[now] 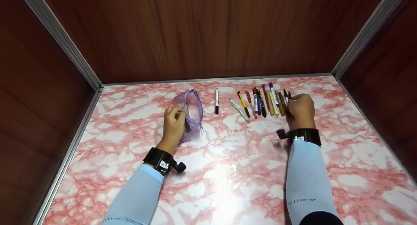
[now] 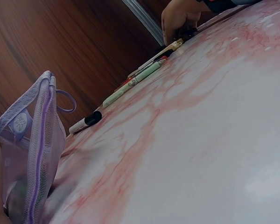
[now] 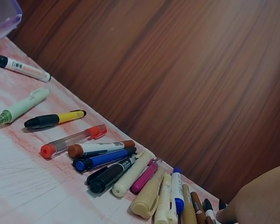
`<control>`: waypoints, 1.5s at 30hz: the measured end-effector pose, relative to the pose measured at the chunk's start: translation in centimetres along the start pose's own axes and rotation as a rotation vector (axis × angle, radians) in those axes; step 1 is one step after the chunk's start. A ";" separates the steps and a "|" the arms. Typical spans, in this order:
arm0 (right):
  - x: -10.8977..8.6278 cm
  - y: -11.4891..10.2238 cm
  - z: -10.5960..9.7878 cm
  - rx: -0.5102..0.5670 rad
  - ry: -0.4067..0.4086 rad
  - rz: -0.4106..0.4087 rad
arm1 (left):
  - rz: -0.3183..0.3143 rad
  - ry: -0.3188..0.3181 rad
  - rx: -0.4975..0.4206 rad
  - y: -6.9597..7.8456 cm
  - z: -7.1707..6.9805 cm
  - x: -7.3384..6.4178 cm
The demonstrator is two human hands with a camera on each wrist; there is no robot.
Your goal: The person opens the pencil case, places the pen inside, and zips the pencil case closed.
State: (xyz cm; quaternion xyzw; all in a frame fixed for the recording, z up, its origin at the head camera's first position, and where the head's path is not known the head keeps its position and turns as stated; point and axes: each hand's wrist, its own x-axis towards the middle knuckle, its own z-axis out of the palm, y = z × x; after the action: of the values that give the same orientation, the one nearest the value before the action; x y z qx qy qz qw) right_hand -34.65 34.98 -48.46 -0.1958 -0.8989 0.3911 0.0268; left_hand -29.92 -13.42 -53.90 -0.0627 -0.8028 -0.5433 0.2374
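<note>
A purple mesh zip pouch (image 1: 194, 125) stands with its mouth open, at the left of the table. My left hand (image 1: 174, 122) pinches its near-left edge. A dark shape shows at the pouch beside the fingers; its kind is unclear. In the left wrist view the pouch's zip edge (image 2: 39, 144) rises beside the hand. My right hand (image 1: 302, 109), fingers curled, is at the right end of a row of pens and markers, gripping a dark pen (image 1: 289, 94) mostly hidden by the hand. Right beside it lie another dark pen (image 1: 285, 94) and a brown pen (image 3: 198, 207).
Between pouch and row lie a black-and-white marker (image 1: 217, 101), a mint-green pen (image 1: 238, 110) and a yellow-black pen (image 1: 243, 104). A red-capped pen (image 3: 74, 141) and a blue-capped white marker (image 1: 274, 95) are in the row. A wooden panel (image 1: 208, 36) walls the table's back.
</note>
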 end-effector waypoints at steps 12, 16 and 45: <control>0.8 -1.2 -0.5 0.124 0.147 0.078 | -0.017 -0.003 0.010 0.3 -0.1 0.0; 0.9 -1.9 -0.4 0.280 0.193 0.040 | -0.022 -0.004 0.005 0.3 -0.1 -0.1; -3.2 -10.5 5.3 0.766 0.099 -0.292 | -0.015 0.007 -0.005 0.4 0.0 -0.1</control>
State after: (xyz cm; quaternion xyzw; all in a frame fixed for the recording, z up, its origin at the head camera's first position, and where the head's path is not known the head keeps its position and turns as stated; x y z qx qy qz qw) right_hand -36.19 23.62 -44.35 -0.0605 -0.7043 0.6795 0.1964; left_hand -29.73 -13.29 -53.59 -0.0554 -0.8009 -0.5475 0.2362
